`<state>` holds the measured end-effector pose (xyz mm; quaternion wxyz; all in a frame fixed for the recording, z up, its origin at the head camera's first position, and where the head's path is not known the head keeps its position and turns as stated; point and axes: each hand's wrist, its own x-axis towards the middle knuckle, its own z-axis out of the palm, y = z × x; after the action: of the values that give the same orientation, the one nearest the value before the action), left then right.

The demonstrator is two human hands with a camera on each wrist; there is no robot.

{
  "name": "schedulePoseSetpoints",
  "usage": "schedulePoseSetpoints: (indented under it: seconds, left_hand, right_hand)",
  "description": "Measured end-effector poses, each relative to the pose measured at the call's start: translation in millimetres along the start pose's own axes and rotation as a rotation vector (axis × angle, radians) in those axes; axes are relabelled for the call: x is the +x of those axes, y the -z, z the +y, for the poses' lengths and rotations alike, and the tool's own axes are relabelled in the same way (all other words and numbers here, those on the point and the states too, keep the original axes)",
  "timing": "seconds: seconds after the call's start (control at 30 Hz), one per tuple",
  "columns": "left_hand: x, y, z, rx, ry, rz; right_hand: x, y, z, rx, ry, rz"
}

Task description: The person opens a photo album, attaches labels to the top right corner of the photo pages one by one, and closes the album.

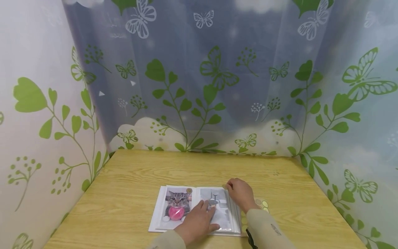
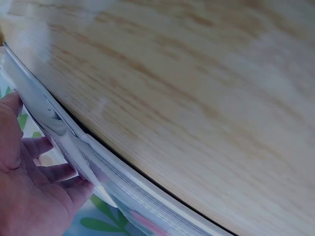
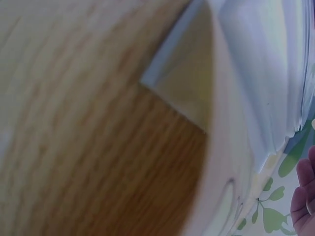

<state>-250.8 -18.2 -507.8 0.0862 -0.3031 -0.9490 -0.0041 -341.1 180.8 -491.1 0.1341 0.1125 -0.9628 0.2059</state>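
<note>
A photo album (image 1: 154, 221) lies open on the table. Its left page carries a cat picture (image 1: 178, 202) with a pink ball-like shape and a small round gold disc (image 1: 189, 190) at the top corner. The right page holds a greyish picture (image 1: 224, 218). My left hand (image 1: 196, 221) rests on that page, fingers spread; the left wrist view shows the hand (image 2: 44, 182) against the album's pages (image 2: 93, 162). By the album's top right corner, my right hand (image 1: 240, 193) pinches a small coin-like gold disc (image 1: 224, 186). In the right wrist view only its fingertips (image 3: 302, 196) appear.
Several coin-like discs (image 1: 265, 203) lie on the wooden table (image 1: 149, 166) to the right of the album, partly behind the right sleeve (image 1: 267, 228). Curtains (image 1: 186, 69) printed with leaves and butterflies enclose the table at the back and both sides.
</note>
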Motion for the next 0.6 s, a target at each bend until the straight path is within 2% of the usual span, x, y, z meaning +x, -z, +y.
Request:
schedulePoseSetpoints:
  seconds: [0.17,0.6]
  left_hand:
    - [-0.6,-1.4,-0.2,-0.003,-0.005,0.015]
    - [0.0,-1.4,-0.2,-0.026,0.002,0.019]
  right_hand:
    - [3.0,-2.7,-1.9,0.005,-0.013,-0.042]
    - [5.3,-7.8,-4.2,-0.059,0.007,-0.027]
